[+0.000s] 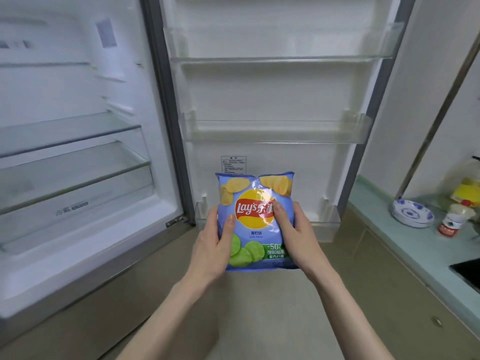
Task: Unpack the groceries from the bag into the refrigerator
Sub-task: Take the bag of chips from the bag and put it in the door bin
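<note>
Blue foil fills the middle of your view: you hold a bag of chips (255, 219) upright in front of you with both arms stretched forward. Your left hand (213, 245) clasps the bag's left edge, thumb laid across the front beside the red and yellow logo, the other fingers wrapped out of sight behind. Your right hand (296, 232) mirrors it on the right edge, thumb pressed on the front by the logo, the rest curled round the back. So both sets of fingers are closed on the bag, which sits squarely between your two palms.

Behind the bag stands the open refrigerator door (280, 94), with its clear door bins: the top bin (283, 51), the middle bin (275, 132), and the bottom bin (327, 224), whose front the bag partly hides. To your left the refrigerator's main compartment (65, 100) shows glass shelves (70, 131) and a clear drawer (78, 175).

At right, a pale green table (405, 245) carries stacked blue-patterned plates (411, 213), a red-capped bottle (453, 220) and a yellow packet (467, 193).
</note>
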Tool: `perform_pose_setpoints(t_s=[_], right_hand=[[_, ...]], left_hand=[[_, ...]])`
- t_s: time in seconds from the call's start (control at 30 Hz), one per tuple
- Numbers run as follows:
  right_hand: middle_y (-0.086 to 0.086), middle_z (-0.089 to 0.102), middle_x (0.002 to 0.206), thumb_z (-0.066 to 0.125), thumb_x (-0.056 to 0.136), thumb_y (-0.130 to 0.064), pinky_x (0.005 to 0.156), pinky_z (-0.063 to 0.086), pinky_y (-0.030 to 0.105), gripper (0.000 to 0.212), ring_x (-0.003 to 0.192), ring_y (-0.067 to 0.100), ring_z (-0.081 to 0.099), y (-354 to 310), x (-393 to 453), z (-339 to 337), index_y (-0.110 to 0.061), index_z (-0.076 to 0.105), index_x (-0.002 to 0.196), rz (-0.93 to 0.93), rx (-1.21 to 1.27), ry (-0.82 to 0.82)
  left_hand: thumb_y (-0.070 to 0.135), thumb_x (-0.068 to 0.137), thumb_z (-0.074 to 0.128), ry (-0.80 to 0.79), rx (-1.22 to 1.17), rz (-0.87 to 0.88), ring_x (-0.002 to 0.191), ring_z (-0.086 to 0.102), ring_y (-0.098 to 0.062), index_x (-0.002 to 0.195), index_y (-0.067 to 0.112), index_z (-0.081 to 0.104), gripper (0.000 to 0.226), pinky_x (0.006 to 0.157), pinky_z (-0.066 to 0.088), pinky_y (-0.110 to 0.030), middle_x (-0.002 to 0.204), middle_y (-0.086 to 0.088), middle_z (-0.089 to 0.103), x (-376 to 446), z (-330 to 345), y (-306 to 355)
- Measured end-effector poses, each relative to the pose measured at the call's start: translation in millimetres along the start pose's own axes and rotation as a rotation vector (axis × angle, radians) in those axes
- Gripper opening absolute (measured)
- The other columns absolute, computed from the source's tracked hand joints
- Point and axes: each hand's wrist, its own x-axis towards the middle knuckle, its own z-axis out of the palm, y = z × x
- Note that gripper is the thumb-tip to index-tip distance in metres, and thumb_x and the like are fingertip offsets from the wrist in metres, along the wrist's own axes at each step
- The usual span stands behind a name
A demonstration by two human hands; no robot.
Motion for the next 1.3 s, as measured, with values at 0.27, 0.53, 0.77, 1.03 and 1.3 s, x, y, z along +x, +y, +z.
perform_pose_setpoints(t_s=[0.27, 0.53, 0.77, 1.03, 1.3], right_hand=[[-0.019, 0.075, 0.114, 0.057, 0.099, -0.059, 0.101, 0.056, 0.042, 0.029, 0.108, 0.003, 0.071, 11.0, 93.6, 11.1, -0.038, 0.063, 0.119, -0.04, -0.034, -0.109], [-0.019, 0.074, 0.121, 0.06, 0.099, -0.055, 0.099, 0.057, 0.035, 0.039, 0.11, 0.001, 0.071, 21.1, 142.6, 24.6, -0.035, 0.058, 0.132, -0.077, -0.019, -0.167], [-0.013, 0.076, 0.121, 0.064, 0.1, -0.042, 0.102, 0.057, 0.04, 0.033, 0.112, 0.007, 0.072, 35.0, 160.9, 32.9, -0.03, 0.061, 0.131, -0.037, 0.058, -0.152], [-0.015, 0.078, 0.108, 0.075, 0.092, -0.041, 0.08, 0.058, 0.02, 0.029, 0.099, 0.002, 0.073, 62.6, 163.3, 24.7, -0.031, 0.07, 0.119, 0.025, -0.15, -0.203], [-0.013, 0.076, 0.113, 0.086, 0.08, -0.049, 0.089, 0.061, 0.029, 0.052, 0.102, 0.002, 0.071, 84.3, 174.0, 25.8, -0.029, 0.066, 0.123, 0.086, -0.278, -0.204]], left_hand=[[0.067, 0.092, 0.055, 0.078, -0.108, -0.058, 0.109, 0.074, -0.019, 0.117, 0.043, 0.059, 0.034, 0.096, 0.057, -0.055, 0.117, 0.01, 0.076, 70.9, -0.5, -11.9], [0.034, 0.105, 0.058, 0.103, -0.169, -0.076, 0.113, 0.073, -0.016, 0.133, 0.022, 0.054, 0.031, 0.098, 0.059, -0.05, 0.124, 0.004, 0.074, 111.9, -4.4, -18.7], [0.025, 0.105, 0.059, 0.06, -0.109, -0.055, 0.115, 0.07, -0.009, 0.134, 0.031, 0.049, 0.032, 0.099, 0.059, -0.042, 0.123, 0.016, 0.071, 132.8, -6.7, -32.6], [0.047, 0.093, 0.06, -0.015, 0.149, -0.144, 0.106, 0.072, -0.011, 0.124, 0.049, 0.043, 0.036, 0.092, 0.06, -0.048, 0.123, 0.021, 0.067, 140.6, -11.5, -65.2], [0.041, 0.094, 0.062, 0.011, 0.299, -0.174, 0.109, 0.068, -0.015, 0.134, 0.032, 0.044, 0.045, 0.094, 0.056, -0.049, 0.126, 0.012, 0.065, 140.1, -6.3, -63.4]])
